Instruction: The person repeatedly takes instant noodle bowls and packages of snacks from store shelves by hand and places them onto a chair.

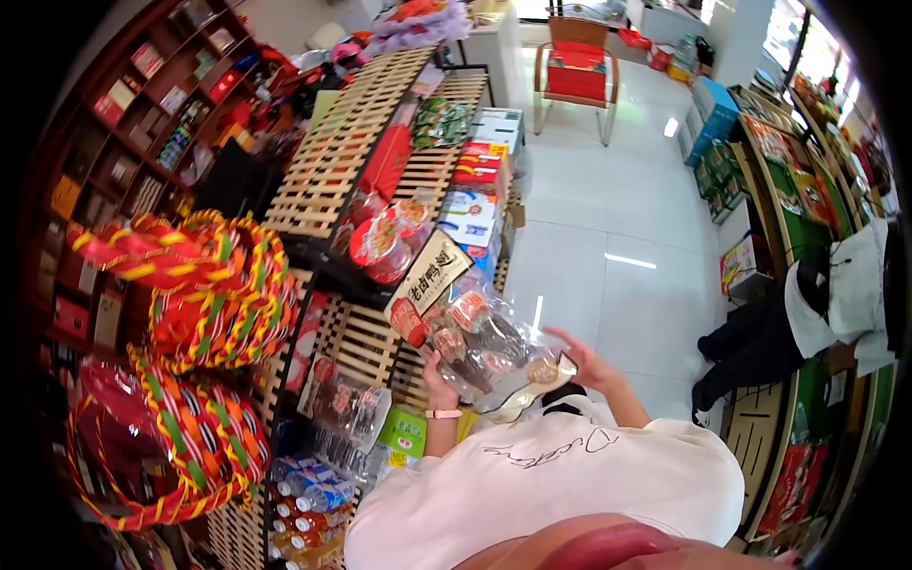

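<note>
A clear plastic snack bag [486, 342] with several small wrapped packs inside hangs in front of my chest, tilted. Its cream header card [439, 275] carries dark Chinese characters, and a red label sits at the card's lower end. My left hand [440, 388], with a pale pink band at the wrist, is closed on the bag's left lower side. At the opposite edge my right hand [586, 366] holds the bag; one digit stretches along its upper side, while the other fingers are partly hidden behind the plastic. Another clear pack [349, 404] lies on the slatted shelf below my left hand.
The slatted wooden rack [332, 161] on my left carries red noodle bowls [385, 242], cartons [472, 217] and bottles [318, 494]. Colourful woven baskets [204, 427] stand farther left. A red chair [577, 76] is ahead on the tiled floor [608, 256]. A person [807, 309] stands by the right-hand shelves.
</note>
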Motion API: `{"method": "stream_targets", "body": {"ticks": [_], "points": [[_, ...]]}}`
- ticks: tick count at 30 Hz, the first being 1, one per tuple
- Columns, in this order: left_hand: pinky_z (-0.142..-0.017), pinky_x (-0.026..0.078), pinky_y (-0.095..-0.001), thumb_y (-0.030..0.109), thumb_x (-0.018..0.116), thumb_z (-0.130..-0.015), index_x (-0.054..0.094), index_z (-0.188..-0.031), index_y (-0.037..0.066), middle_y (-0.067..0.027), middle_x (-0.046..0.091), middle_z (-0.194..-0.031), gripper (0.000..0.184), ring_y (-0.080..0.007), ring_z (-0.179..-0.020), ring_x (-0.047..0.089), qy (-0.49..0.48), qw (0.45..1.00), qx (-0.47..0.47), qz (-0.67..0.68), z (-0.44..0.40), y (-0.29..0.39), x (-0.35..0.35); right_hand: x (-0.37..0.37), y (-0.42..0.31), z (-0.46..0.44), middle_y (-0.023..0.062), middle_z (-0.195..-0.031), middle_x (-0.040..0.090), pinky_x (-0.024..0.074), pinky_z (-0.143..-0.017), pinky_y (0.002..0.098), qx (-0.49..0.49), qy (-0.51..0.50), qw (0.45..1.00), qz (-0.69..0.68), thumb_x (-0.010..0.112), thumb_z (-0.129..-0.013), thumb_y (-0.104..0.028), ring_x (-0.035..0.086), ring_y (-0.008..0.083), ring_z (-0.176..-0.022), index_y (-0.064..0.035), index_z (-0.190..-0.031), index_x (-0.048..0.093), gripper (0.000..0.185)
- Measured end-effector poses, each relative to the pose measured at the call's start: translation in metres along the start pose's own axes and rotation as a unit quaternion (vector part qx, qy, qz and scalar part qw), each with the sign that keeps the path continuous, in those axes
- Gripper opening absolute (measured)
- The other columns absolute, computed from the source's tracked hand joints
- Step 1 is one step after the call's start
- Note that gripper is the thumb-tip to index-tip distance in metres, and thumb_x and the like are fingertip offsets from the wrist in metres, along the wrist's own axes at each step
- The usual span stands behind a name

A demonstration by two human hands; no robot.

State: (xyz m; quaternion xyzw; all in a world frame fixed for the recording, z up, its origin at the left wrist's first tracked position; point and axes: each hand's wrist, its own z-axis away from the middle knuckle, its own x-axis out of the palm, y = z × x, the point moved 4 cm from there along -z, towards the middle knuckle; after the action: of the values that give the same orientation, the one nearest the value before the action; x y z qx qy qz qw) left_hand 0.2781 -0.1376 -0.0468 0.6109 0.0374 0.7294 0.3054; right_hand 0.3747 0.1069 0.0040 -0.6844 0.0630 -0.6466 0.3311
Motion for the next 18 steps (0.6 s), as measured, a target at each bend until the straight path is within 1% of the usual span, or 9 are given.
{"method": "stream_targets", "body": {"ticks": [1, 4, 6, 7, 9, 12, 13, 16, 18], "points": [[-0.085, 0.042, -0.0433, 0.020, 0.054, -0.073, 0.043, -0.117, 0.003, -0.0117, 0.055, -0.108, 0.048, -0.0283, -0.095, 0.054, 0.012, 0.999, 0.014, -0.049, -0.007, -0.002, 0.020, -0.002, -0.024, 0.005, 0.0119, -0.126, 0.040, 0.0364, -0.093, 0.0362, -0.032, -0.002, 0.998, -0.054, 0.063, -0.070, -0.011, 0.042, 0.0223, -0.113, -0.0104, -0.131, 0.026, 0.071], [-0.086, 0.044, -0.0401, 0.012, 0.058, -0.069, 0.040, -0.118, 0.000, -0.0133, 0.054, -0.107, 0.053, -0.0293, -0.097, 0.054, -0.140, 0.983, -0.102, -0.058, -0.046, -0.027, 0.072, -0.027, -0.083, 0.016, 0.0138, -0.128, 0.038, 0.0346, -0.095, 0.0353, 0.018, 0.096, 0.988, 0.121, 0.061, -0.071, -0.014, 0.040, 0.0231, -0.115, -0.0126, -0.134, 0.022, 0.073], [-0.077, 0.048, -0.0367, 0.017, 0.059, -0.070, 0.039, -0.116, -0.002, -0.0159, 0.055, -0.102, 0.054, -0.0269, -0.089, 0.057, -0.155, 0.969, -0.087, -0.174, -0.071, -0.053, 0.121, -0.022, -0.115, 0.021, 0.0108, -0.126, 0.039, 0.0343, -0.093, 0.0312, 0.022, 0.109, 0.961, 0.253, 0.065, -0.072, -0.016, 0.041, 0.0192, -0.113, -0.0095, -0.133, 0.023, 0.074], [-0.076, 0.048, -0.0367, 0.011, 0.058, -0.070, 0.036, -0.118, -0.003, -0.0159, 0.054, -0.103, 0.054, -0.0261, -0.089, 0.057, -0.175, 0.963, -0.090, -0.183, -0.082, -0.067, 0.145, -0.027, -0.124, 0.024, 0.0098, -0.125, 0.040, 0.0344, -0.092, 0.0301, 0.029, 0.135, 0.950, 0.280, 0.066, -0.072, -0.015, 0.041, 0.0179, -0.112, -0.0084, -0.132, 0.025, 0.073], [-0.081, 0.044, -0.0338, 0.006, 0.058, -0.070, 0.039, -0.118, -0.001, -0.0122, 0.053, -0.107, 0.052, -0.0213, -0.094, 0.054, -0.205, 0.945, -0.069, -0.245, -0.105, -0.097, 0.179, -0.016, -0.153, 0.023, 0.0056, -0.115, 0.046, 0.0366, -0.088, 0.0278, 0.030, 0.181, 0.918, 0.351, 0.070, -0.068, -0.008, 0.043, 0.0135, -0.104, -0.0037, -0.126, 0.033, 0.069], [-0.084, 0.039, -0.0282, 0.005, 0.060, -0.071, 0.041, -0.118, 0.000, -0.0079, 0.051, -0.110, 0.051, -0.0161, -0.098, 0.050, -0.231, 0.906, -0.046, -0.353, -0.135, -0.128, 0.220, -0.065, -0.170, 0.028, 0.0037, -0.106, 0.051, 0.0403, -0.083, 0.0270, -0.079, 0.274, 0.904, 0.318, 0.073, -0.063, -0.008, 0.048, 0.0122, -0.096, -0.0042, -0.123, 0.037, 0.070], [-0.085, 0.037, -0.0262, 0.004, 0.061, -0.072, 0.041, -0.118, 0.000, -0.0065, 0.050, -0.111, 0.050, -0.0144, -0.099, 0.049, -0.238, 0.888, -0.041, -0.392, -0.143, -0.137, 0.232, -0.072, -0.177, 0.032, 0.0011, -0.093, 0.054, 0.0428, -0.076, 0.0250, -0.114, 0.299, 0.897, 0.305, 0.075, -0.062, -0.008, 0.051, 0.0100, -0.084, -0.0044, -0.114, 0.044, 0.061], [-0.085, 0.036, -0.0258, 0.007, 0.062, -0.073, 0.043, -0.117, 0.000, -0.0052, 0.051, -0.111, 0.048, -0.0123, -0.098, 0.048, -0.251, 0.879, -0.043, -0.402, -0.166, -0.160, 0.267, -0.100, -0.186, 0.041, -0.0005, -0.084, 0.055, 0.0429, -0.070, 0.0231, -0.142, 0.359, 0.868, 0.313, 0.075, -0.061, -0.008, 0.051, 0.0082, -0.076, -0.0046, -0.102, 0.050, 0.048], [-0.085, 0.037, -0.0264, 0.007, 0.062, -0.074, 0.040, -0.120, 0.000, -0.0058, 0.051, -0.110, 0.051, -0.0123, -0.097, 0.049, -0.260, 0.880, -0.095, -0.386, -0.182, -0.176, 0.273, -0.107, -0.199, 0.048, -0.0011, -0.080, 0.055, 0.0429, -0.068, 0.0228, -0.188, 0.390, 0.865, 0.253, 0.075, -0.061, -0.009, 0.051, 0.0076, -0.073, -0.0043, -0.096, 0.052, 0.043]]}}
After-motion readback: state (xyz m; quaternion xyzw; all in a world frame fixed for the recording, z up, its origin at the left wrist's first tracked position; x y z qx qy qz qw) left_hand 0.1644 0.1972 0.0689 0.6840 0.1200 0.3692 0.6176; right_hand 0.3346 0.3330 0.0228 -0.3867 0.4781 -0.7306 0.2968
